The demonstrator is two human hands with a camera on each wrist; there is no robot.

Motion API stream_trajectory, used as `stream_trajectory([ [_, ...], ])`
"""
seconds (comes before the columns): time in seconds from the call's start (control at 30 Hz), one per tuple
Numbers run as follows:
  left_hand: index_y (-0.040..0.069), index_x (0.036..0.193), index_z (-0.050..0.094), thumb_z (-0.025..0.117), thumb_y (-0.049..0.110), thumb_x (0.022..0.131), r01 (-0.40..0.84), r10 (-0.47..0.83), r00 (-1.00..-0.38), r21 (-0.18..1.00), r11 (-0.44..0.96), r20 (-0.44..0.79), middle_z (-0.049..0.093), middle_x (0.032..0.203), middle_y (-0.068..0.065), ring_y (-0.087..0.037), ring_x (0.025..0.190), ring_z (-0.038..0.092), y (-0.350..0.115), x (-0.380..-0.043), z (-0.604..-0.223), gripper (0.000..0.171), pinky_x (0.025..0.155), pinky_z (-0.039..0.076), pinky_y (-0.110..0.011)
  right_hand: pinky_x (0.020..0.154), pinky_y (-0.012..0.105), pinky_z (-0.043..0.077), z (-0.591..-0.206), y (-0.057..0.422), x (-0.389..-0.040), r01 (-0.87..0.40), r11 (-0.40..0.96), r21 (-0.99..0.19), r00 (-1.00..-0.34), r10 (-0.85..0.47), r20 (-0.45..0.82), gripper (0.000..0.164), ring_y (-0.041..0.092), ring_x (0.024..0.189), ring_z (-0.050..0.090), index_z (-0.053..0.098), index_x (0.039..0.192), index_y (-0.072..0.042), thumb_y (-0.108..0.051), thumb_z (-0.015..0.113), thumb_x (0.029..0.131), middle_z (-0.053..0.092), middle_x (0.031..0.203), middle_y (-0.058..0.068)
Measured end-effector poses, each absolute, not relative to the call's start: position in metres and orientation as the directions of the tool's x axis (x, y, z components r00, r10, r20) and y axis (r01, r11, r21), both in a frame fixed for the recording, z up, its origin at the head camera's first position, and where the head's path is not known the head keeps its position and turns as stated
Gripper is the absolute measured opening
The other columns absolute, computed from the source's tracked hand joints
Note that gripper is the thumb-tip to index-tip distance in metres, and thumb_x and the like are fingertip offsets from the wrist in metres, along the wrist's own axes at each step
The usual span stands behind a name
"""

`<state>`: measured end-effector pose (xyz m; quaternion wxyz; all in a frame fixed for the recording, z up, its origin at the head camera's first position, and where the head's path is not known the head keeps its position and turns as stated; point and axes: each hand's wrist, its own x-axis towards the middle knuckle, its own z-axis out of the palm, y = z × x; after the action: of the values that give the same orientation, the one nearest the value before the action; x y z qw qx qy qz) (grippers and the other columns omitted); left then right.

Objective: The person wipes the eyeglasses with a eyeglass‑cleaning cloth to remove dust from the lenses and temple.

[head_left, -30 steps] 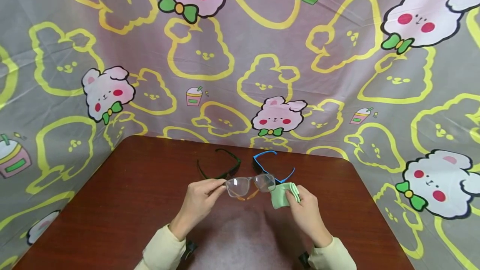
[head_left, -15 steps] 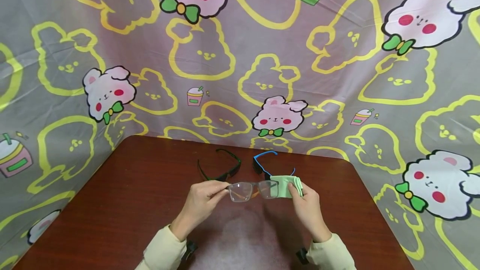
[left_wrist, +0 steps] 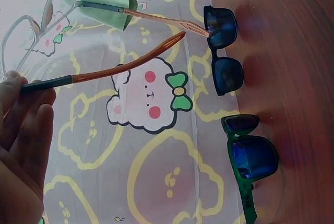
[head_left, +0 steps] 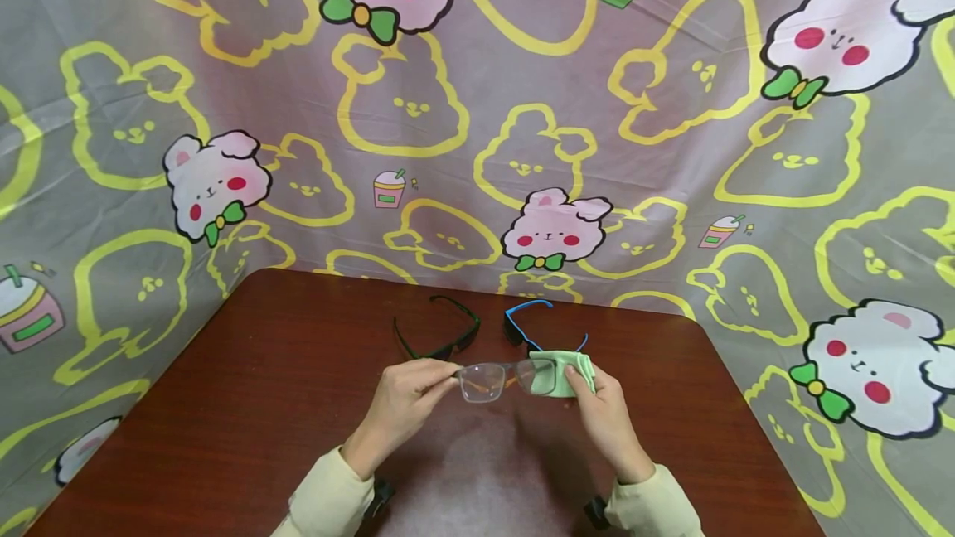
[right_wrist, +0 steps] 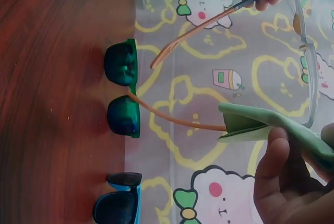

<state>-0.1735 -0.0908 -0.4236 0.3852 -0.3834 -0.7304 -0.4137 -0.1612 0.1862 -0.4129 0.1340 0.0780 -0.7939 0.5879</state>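
Note:
Clear-framed eyeglasses [head_left: 482, 383] with orange-brown temple tips are held up above the table. My left hand [head_left: 405, 401] pinches them at the hinge corner on the left, as the left wrist view also shows. In my right hand [head_left: 606, 417] a folded light green cloth [head_left: 564, 373] is pinched between thumb and fingers. The cloth lies behind the right-hand lens, at that end of the frame. In the right wrist view the cloth [right_wrist: 250, 122] wraps around the base of one temple [right_wrist: 182, 123]; whether it presses on the lens is hidden.
Behind the hands, dark green-framed sunglasses [head_left: 448, 350] and blue-framed sunglasses [head_left: 515, 330] lie on the brown wooden table [head_left: 246, 371]. A grey curtain [head_left: 418, 131] printed with cartoon rabbits stands around the table's far and side edges.
My right hand has brought the cloth up and inward, from below the right lens's corner to behind that lens. The eyeglasses have dropped slightly and shifted a little right; the left hand keeps its pinch.

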Motion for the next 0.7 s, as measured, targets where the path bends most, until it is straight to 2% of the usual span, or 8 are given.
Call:
stream_trajectory([
  [0.13,0.007,0.092,0.074,0.074,0.009,0.079,0.873,0.252,-0.432,0.331,0.359,0.866,0.07,0.087,-0.001,-0.011,0.074,0.065,-0.0907,-0.1728,-0.4233,0.013,0.064,0.05,-0.017,0.055,0.034,0.05,-0.4129,0.1858,-0.161,-0.313,0.228,-0.922,-0.948,-0.015,0.318,0.022,0.022,0.061,0.056,0.063,0.102,0.005,-0.011,0.049,0.099,0.062,0.078,0.005],
  [0.3,0.011,0.092,0.075,0.077,0.005,0.074,0.844,0.26,-0.487,0.372,0.387,0.834,0.06,0.08,0.006,-0.003,0.063,0.051,-0.0916,-0.1725,-0.4236,0.02,0.055,0.04,-0.012,0.058,0.038,0.052,-0.4135,0.1873,-0.1609,-0.328,0.171,-0.929,-0.945,-0.052,0.324,0.025,0.015,0.066,0.059,0.06,0.109,0.007,-0.013,0.046,0.1,0.065,0.086,0.008],
  [0.43,0.011,0.094,0.075,0.077,0.003,0.074,0.841,0.259,-0.502,0.397,0.367,0.825,0.057,0.073,0.008,-0.001,0.059,0.045,-0.091,-0.173,-0.4241,0.022,0.052,0.036,-0.011,0.059,0.04,0.052,-0.4139,0.1875,-0.1604,-0.349,0.155,-0.924,-0.937,-0.063,0.343,0.025,0.013,0.069,0.06,0.059,0.11,0.008,-0.01,0.046,0.1,0.066,0.09,0.012],
  [0.6,0.009,0.097,0.074,0.075,0.001,0.076,0.841,0.258,-0.522,0.44,0.314,0.813,0.061,0.072,0.008,-0.001,0.059,0.046,-0.0896,-0.1736,-0.4247,0.022,0.052,0.037,-0.011,0.059,0.034,0.052,-0.4149,0.1874,-0.1606,-0.396,0.141,-0.907,-0.918,-0.067,0.391,0.023,0.011,0.073,0.062,0.06,0.11,0.009,-0.006,0.045,0.1,0.066,0.093,0.017],
  [0.7,0.007,0.098,0.074,0.074,-0.001,0.077,0.826,0.264,-0.553,0.48,0.295,0.79,0.064,0.075,0.006,-0.001,0.061,0.049,-0.09,-0.1727,-0.4245,0.022,0.053,0.04,-0.012,0.061,0.03,0.052,-0.4152,0.1875,-0.1606,-0.43,0.135,-0.893,-0.903,-0.075,0.424,0.023,0.012,0.076,0.062,0.06,0.111,0.008,-0.005,0.045,0.1,0.065,0.096,0.018],
])
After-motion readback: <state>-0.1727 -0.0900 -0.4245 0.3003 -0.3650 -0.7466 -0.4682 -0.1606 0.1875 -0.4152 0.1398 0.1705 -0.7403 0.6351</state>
